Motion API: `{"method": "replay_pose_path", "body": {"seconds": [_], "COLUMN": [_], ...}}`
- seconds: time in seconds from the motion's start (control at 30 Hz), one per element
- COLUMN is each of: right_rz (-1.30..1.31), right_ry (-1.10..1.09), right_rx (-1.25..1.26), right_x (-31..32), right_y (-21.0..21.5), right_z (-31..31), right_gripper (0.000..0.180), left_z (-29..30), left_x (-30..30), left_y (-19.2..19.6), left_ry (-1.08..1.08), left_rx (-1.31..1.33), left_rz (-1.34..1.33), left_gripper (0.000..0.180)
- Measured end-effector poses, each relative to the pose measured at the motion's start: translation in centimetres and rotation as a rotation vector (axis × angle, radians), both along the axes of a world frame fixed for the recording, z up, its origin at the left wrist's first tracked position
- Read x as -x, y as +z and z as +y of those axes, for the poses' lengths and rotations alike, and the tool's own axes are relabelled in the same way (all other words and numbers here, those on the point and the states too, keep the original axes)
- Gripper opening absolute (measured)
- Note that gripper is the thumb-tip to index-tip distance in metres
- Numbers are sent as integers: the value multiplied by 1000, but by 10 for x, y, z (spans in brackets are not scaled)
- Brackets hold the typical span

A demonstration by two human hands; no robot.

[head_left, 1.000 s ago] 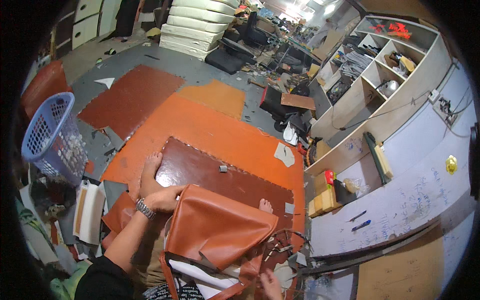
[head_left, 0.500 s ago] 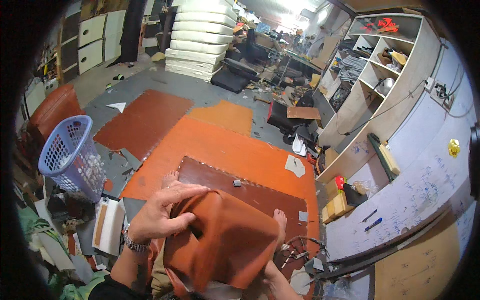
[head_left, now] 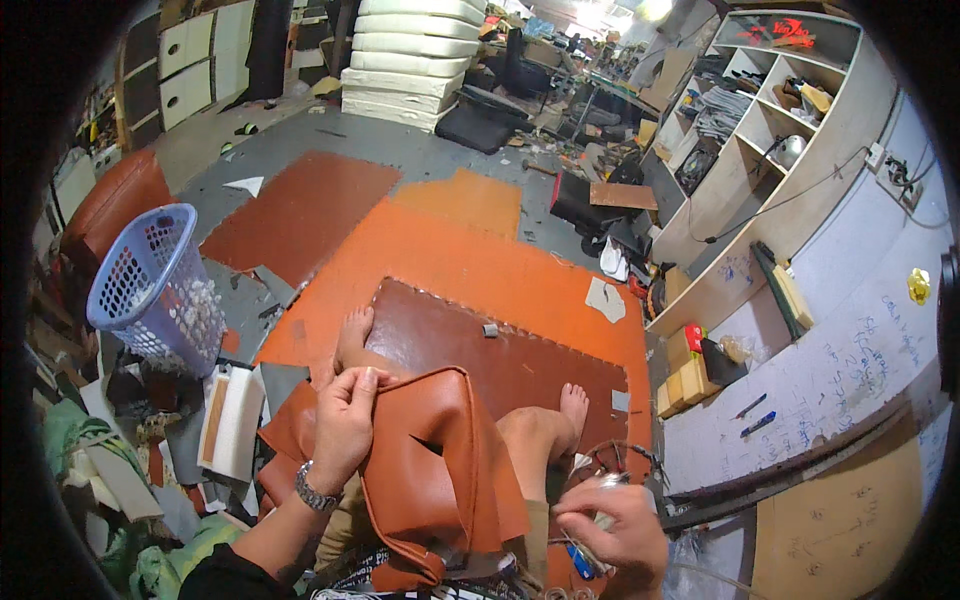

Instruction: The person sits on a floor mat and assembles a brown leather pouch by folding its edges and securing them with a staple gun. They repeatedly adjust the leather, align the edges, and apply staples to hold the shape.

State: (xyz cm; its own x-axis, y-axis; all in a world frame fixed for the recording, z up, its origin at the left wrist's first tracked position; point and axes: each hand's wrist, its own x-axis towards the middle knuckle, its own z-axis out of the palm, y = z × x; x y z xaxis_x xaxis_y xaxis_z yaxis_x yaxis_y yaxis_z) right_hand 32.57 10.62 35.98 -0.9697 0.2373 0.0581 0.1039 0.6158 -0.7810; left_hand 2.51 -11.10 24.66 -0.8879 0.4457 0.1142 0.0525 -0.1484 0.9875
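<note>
A reddish-brown leather piece, sewn into a boxy cover shape, lies draped and folded over my lap. My left hand, with a metal watch on the wrist, pinches its upper edge between thumb and fingers. Off to the right of the leather, my right hand is closed, thumb against fingers. Something pale and shiny shows at those fingers, but its kind is unclear. Just under that hand is a small blue object, partly hidden.
Beneath my bare feet lie a dark brown sheet and an orange sheet. A lilac basket stands at left beside a white block. Shelves line the right wall; white foam pads are stacked at the back.
The leather has sunk lower and opened out over my lap, uncovering my right leg. My left hand has shifted onto its edge. My right hand has come out from behind it to the right.
</note>
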Motion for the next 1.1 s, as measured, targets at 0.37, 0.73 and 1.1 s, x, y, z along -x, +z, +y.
{"method": "replay_pose_path", "body": {"seconds": [0.37, 0.73, 1.1], "right_rz": [178, 45, -78], "right_ry": [4, -322, 11], "right_rx": [-23, 893, 599], "right_x": [113, 150, 160], "right_y": [-58, -132, -84], "right_z": [-91, -102, -161], "right_gripper": [36, 37, 38], "left_z": [-52, -36, -52], "left_x": [-97, -29, -7], "left_y": [6, -38, -13], "left_ry": [-171, -513, -422], "left_rx": [74, 150, -63], "left_rz": [-171, -135, -244], "left_gripper": [78, 84, 80]}}
